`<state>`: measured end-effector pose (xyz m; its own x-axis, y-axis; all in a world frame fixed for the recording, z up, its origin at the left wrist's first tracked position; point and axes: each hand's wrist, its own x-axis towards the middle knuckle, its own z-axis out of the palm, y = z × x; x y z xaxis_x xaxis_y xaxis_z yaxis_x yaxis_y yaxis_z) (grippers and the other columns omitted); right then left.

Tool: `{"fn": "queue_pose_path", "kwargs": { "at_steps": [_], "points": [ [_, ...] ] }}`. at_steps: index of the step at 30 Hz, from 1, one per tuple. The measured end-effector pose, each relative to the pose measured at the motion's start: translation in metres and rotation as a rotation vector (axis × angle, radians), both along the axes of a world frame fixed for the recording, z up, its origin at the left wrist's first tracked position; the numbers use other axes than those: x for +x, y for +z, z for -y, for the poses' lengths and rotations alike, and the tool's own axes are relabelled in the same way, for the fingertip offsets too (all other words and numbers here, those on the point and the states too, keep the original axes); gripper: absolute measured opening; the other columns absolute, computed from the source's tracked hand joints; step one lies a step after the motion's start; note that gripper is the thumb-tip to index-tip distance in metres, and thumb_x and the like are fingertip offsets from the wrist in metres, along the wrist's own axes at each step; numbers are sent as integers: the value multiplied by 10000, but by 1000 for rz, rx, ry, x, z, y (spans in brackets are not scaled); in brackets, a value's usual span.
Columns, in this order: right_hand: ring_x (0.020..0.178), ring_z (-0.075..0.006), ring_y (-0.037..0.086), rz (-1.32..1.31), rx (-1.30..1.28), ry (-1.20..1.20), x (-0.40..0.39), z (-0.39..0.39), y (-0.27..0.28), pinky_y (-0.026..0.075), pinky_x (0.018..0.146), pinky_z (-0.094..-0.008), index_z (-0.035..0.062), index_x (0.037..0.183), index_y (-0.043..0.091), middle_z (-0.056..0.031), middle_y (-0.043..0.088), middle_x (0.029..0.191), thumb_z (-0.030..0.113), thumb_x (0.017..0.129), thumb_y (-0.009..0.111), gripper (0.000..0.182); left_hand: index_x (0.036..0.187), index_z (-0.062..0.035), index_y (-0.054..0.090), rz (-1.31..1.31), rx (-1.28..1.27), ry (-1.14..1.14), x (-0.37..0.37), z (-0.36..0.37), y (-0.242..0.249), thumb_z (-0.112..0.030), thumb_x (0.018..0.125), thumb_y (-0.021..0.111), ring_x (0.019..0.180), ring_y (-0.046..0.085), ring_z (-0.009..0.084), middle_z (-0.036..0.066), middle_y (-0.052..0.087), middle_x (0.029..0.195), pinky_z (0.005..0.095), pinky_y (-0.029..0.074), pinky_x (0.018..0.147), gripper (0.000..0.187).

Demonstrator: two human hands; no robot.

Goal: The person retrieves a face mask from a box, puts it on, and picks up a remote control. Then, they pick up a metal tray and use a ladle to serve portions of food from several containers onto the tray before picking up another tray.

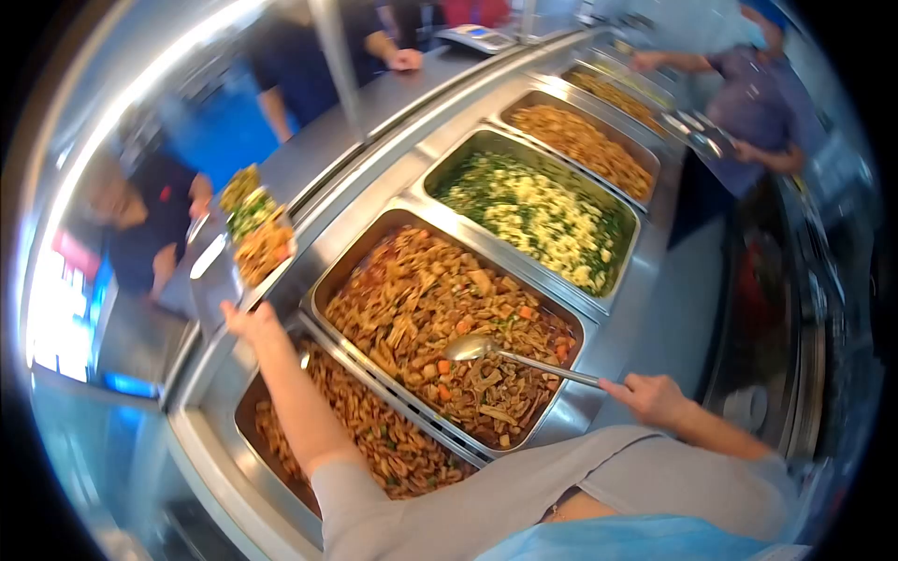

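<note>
My right hand [652, 402] is closed around the end of a long-handled metal serving spoon [547, 367]. The spoon's bowl rests on the brown meat stew with carrot pieces [402, 294] in a deep steel pan. With my arm stretched over the nearest pan, my left hand [251, 323] grips the near end of a meal tray [278, 273]. On that tray lie greens, yellow egg and an orange-brown dish. Its far end reaches over the counter on the customers' side. The exact finger grip is small and partly blurred.
Another pan of brown meat pieces [365, 421] lies below my left arm. Beyond the stew are egg with greens [538, 220] and a noodle-like dish [580, 140]. A metal post [337, 70] stands at the counter. A co-worker [762, 93] holds trays at right; people stand opposite.
</note>
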<state>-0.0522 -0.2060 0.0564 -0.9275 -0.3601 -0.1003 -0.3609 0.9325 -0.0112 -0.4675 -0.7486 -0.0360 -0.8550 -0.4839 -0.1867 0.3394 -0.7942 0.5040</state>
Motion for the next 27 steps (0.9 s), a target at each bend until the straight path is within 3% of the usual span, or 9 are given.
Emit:
{"fn": "queue_pose_path", "kwargs": {
  "at_steps": [7,9,12,16,19,22,23,25,27],
  "points": [
    [483,-163,513,152,-277,-90,-9,-11,4,416,417,-272,212,1306,432,-53,510,687,87,793,521,535,1244,45,344,150,-259,191,-70,9,24,-345,859,473,1128,459,337,194,445,1239,459,373,974,562],
    [483,-157,504,275,-682,-118,-13,-15,3,400,426,-259,210,1349,370,-63,521,663,99,821,512,558,1273,40,309,284,-483,300,-96,13,27,-349,839,503,1156,436,344,204,410,1274,465,369,979,614],
    [539,-179,526,827,-1110,-312,-32,-31,27,417,490,-273,190,1389,293,-94,558,670,126,845,515,591,1336,45,219,-105,185,237,-120,7,42,-418,874,469,1209,380,384,233,344,1333,501,341,1000,700],
    [584,-170,536,1177,-1155,-366,-49,-50,7,435,550,-275,155,1403,248,-90,569,666,154,863,512,601,1351,78,78,-5,143,135,-109,-42,84,-486,876,424,1260,307,383,236,256,1382,501,325,1015,814],
    [545,-87,484,426,-714,-112,-22,-50,-85,400,512,-223,167,1407,240,-36,521,637,164,870,512,602,1346,71,155,-212,-61,-207,-116,-65,89,-433,922,262,1287,275,366,245,204,1411,469,228,1073,668],
    [485,-39,401,402,-1353,-163,11,-86,-59,336,443,-184,172,1414,214,8,447,644,117,872,487,609,1298,65,277,-146,-306,-41,-63,-227,159,-372,939,233,1173,444,368,255,395,1304,450,375,990,567],
    [480,-44,403,838,-1589,-408,31,-105,-28,337,441,-187,169,1415,206,1,455,661,97,870,479,615,1276,50,323,-209,-267,-121,-83,-245,149,-330,947,271,1165,462,346,228,473,1245,409,432,932,505],
    [474,-52,409,876,-1867,-618,78,-143,-13,334,411,-207,131,1385,299,8,476,644,24,748,493,674,1280,32,355,-276,-378,-295,-46,-351,164,-255,938,337,1165,454,333,182,461,1272,421,384,988,446],
    [460,-53,391,788,-1979,-710,133,-182,-7,315,389,-210,122,1397,261,2,461,652,41,759,484,681,1235,44,365,-524,-463,-460,22,-471,174,-175,897,453,1081,527,339,195,453,1272,333,476,795,412]
  ]
}}
